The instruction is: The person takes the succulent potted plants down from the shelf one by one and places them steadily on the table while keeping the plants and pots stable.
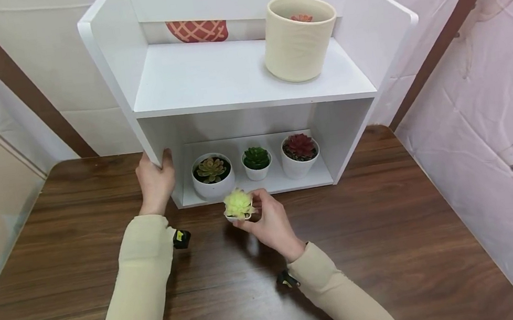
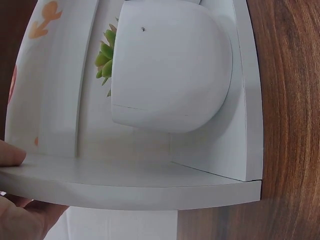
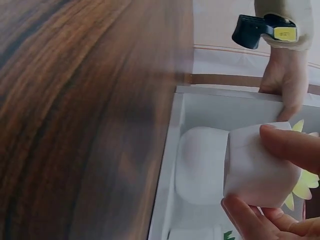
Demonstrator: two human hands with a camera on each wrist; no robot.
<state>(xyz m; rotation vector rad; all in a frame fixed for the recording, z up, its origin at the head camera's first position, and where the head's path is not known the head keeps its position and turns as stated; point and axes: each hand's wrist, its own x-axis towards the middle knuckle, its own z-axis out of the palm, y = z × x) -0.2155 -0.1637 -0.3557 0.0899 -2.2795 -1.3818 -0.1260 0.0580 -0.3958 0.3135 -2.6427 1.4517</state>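
Succulent (image 1: 238, 202): this yellow-green plant sits in its small white pot (image 3: 262, 165), just in front of the lower level of the white shelf (image 1: 208, 70) and above the brown table (image 1: 390, 250).
Right hand (image 1: 273, 224): your thumb and your fingers pinch the small white pot by its sides.
Left hand (image 1: 156, 182): you grip the left side panel (image 1: 109, 60) near its front edge, with the thumb on the inner face and the fingers outside.
Lower level: three white pots stand in a row; at left is the wide pot (image 1: 214, 189), in the middle the dark green plant (image 1: 256, 158), at right the dark red plant (image 1: 300, 147).
Upper level: the cream pot (image 1: 296, 52) stands toward the right side, and something orange-red (image 1: 301, 18) shows inside it.
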